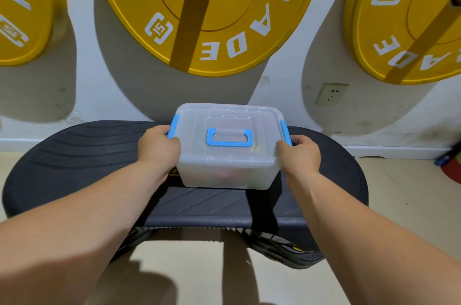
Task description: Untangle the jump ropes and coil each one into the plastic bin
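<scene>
A translucent plastic bin [225, 169] with its lid on stands on a black step platform [82, 160]. The lid has a blue carry handle [228, 138] on top and a blue latch on each side. My left hand [158, 148] grips the bin's left side at the left latch [173, 126]. My right hand [298, 155] grips its right side at the right latch [286, 133]. Faint pink and yellow shapes show through the bin's front wall; the jump ropes cannot be made out.
Yellow weight plates [219, 37] hang on the white wall behind, one more at each side. A wall socket [331, 93] sits to the right. The platform stands on a beige floor. A red and blue object [451, 167] lies at the far right.
</scene>
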